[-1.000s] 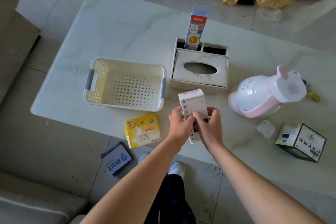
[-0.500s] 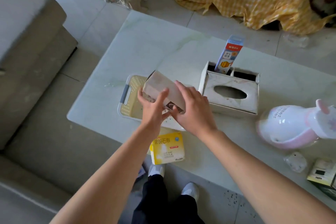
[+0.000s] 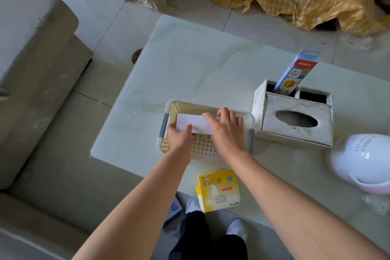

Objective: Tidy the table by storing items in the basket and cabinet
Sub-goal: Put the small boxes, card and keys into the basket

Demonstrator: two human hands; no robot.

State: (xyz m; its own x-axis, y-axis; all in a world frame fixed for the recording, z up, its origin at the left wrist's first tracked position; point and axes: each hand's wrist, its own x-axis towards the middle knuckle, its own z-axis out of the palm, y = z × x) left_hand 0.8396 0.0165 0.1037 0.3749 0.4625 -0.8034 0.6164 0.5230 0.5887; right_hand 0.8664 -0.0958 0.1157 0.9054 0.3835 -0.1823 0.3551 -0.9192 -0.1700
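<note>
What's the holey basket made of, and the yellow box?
The basket looks like moulded plastic, matte cream: even punched holes, smooth white rim, grey handles. The yellow box looks like thin printed cardboard: folded edges and a side flap, slightly glossy.

The hands cover the white box's near edge and much of the basket floor. The right edge cuts off the pink-and-white appliance. The counter hides most of a blue packet.
</note>
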